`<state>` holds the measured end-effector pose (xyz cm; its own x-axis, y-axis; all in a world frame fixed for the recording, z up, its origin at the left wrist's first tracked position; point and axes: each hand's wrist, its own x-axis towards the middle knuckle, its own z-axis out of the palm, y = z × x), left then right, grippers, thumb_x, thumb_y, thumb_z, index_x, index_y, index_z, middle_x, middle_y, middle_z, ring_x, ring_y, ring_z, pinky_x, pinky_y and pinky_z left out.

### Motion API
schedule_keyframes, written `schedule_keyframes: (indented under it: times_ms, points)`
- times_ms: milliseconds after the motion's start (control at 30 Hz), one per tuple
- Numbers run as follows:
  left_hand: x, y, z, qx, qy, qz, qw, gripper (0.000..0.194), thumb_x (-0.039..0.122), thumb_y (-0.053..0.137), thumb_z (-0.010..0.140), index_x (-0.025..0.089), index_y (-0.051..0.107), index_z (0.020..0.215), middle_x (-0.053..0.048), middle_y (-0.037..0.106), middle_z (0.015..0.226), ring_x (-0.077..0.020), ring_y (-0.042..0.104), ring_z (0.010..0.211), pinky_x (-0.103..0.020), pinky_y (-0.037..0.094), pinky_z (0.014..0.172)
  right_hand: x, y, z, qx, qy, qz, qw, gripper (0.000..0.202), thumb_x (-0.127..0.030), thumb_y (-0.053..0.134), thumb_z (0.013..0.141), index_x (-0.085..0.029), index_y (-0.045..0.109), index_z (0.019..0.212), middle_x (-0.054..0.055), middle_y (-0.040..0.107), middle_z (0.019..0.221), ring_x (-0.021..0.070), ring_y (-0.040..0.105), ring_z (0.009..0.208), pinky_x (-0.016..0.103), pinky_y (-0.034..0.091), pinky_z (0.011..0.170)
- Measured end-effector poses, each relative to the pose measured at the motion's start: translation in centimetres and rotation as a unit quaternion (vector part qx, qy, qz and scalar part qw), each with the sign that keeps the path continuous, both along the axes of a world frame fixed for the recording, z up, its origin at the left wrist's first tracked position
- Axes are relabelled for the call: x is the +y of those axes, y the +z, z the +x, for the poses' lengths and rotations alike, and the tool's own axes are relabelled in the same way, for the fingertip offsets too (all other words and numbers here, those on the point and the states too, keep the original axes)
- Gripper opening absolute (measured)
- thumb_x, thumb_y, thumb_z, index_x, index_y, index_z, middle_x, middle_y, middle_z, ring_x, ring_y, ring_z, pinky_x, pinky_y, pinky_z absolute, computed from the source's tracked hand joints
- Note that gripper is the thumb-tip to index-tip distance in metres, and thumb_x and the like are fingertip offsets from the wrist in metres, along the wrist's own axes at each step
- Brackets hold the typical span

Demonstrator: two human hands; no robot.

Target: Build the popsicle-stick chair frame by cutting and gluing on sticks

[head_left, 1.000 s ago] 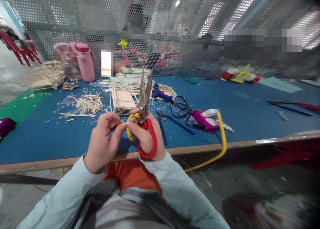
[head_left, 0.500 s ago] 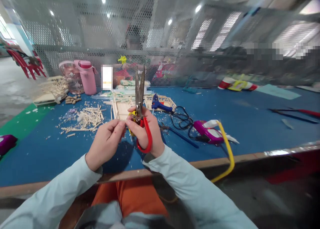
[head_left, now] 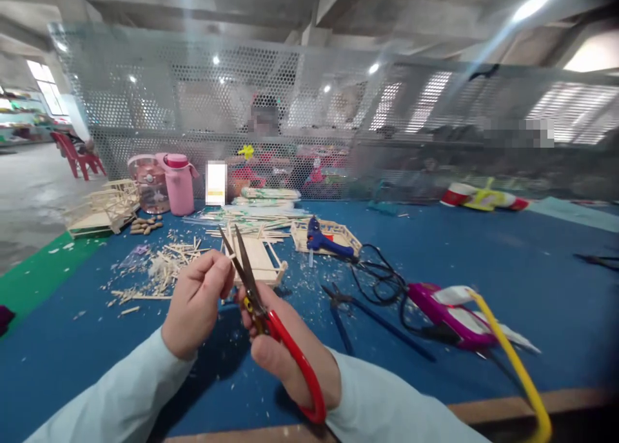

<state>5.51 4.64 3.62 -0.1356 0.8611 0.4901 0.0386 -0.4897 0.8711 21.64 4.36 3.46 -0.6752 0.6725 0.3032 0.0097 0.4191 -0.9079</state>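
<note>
My right hand (head_left: 294, 346) is wrapped around a pair of scissors (head_left: 249, 272) with red handles; the blades stand apart and point up and to the left. Something small and yellow shows by the pivot, too hidden to name. My left hand (head_left: 196, 301) pinches a small pale wooden stick (head_left: 233, 256), whose tip lies at the scissor blades. Just behind both hands is a wooden frame (head_left: 254, 256) built from sticks. Loose cut sticks (head_left: 169, 265) are heaped to the left of it.
A blue glue gun (head_left: 329, 240) rests on another wooden model. Pliers (head_left: 372, 314) and a purple and white tool (head_left: 449, 314) with a yellow band lie to the right. Pink bottle (head_left: 178, 185), peanuts (head_left: 145, 224) and a larger wooden model (head_left: 106, 211) stand back left, before a mesh screen (head_left: 193, 101).
My right hand has turned the scissors from upright to leaning left, and their blades have spread. My left hand now holds the stick by the blades. The view has tilted upward.
</note>
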Motion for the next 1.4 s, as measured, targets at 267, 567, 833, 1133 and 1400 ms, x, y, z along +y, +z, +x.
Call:
schedule_keyframes:
  times_ms: [267, 567, 833, 1133, 1400]
  points:
    - [-0.9, 0.7, -0.3, 0.225, 0.113, 0.165, 0.954, 0.024, 0.018, 0.052, 0.083, 0.018, 0.054, 0.059, 0.004, 0.053, 0.052, -0.0076, 0.047, 0.047, -0.018, 0.038, 0.047, 0.5, -0.7, -0.8, 0.032, -0.019, 0.057, 0.998, 0.066, -0.073, 0.047, 0.079, -0.016, 0.050, 0.113, -0.001, 0.043, 0.073, 0.0116, 0.036, 0.064, 0.026, 0.037, 0.058]
    - [-0.8, 1.0, -0.6, 0.248, 0.103, 0.167, 0.949, 0.028, 0.016, 0.046, 0.085, 0.018, 0.051, 0.058, 0.003, 0.051, 0.051, -0.0077, 0.047, 0.047, -0.018, 0.038, 0.048, 0.9, -0.6, -0.7, 0.016, -0.009, 0.076, 0.997, 0.068, -0.074, 0.047, 0.078, -0.017, 0.052, 0.117, -0.001, 0.043, 0.072, 0.0118, 0.034, 0.061, 0.027, 0.031, 0.056]
    - [-0.8, 1.1, -0.6, 0.239, 0.029, 0.121, 0.963, 0.034, 0.021, 0.041, 0.088, 0.018, 0.049, 0.055, 0.002, 0.051, 0.050, -0.0082, 0.048, 0.046, -0.019, 0.038, 0.047, 0.5, -1.2, -1.0, 0.045, -0.011, 0.069, 0.997, 0.074, -0.077, 0.037, 0.080, -0.016, 0.054, 0.118, 0.003, 0.047, 0.079, 0.0143, 0.039, 0.067, 0.028, 0.037, 0.061]
    - [-1.1, 0.5, 0.2, 0.225, 0.065, 0.148, 0.961, 0.032, 0.018, 0.043, 0.089, 0.019, 0.052, 0.058, 0.003, 0.053, 0.047, -0.0079, 0.046, 0.043, -0.018, 0.036, 0.045, 0.2, -1.4, -1.3, 0.071, -0.008, 0.105, 0.992, 0.068, -0.070, 0.033, 0.086, -0.017, 0.048, 0.125, 0.007, 0.055, 0.092, 0.0175, 0.047, 0.076, 0.034, 0.044, 0.078]
    - [-1.2, 0.7, 0.2, 0.282, 0.131, 0.205, 0.928, 0.030, 0.013, 0.044, 0.085, 0.019, 0.048, 0.056, 0.004, 0.051, 0.048, -0.0064, 0.044, 0.042, -0.016, 0.034, 0.042, 0.5, -1.4, -1.3, 0.068, 0.006, 0.098, 0.993, 0.076, -0.076, 0.034, 0.082, -0.016, 0.047, 0.126, 0.005, 0.052, 0.090, 0.0159, 0.042, 0.072, 0.031, 0.041, 0.070]
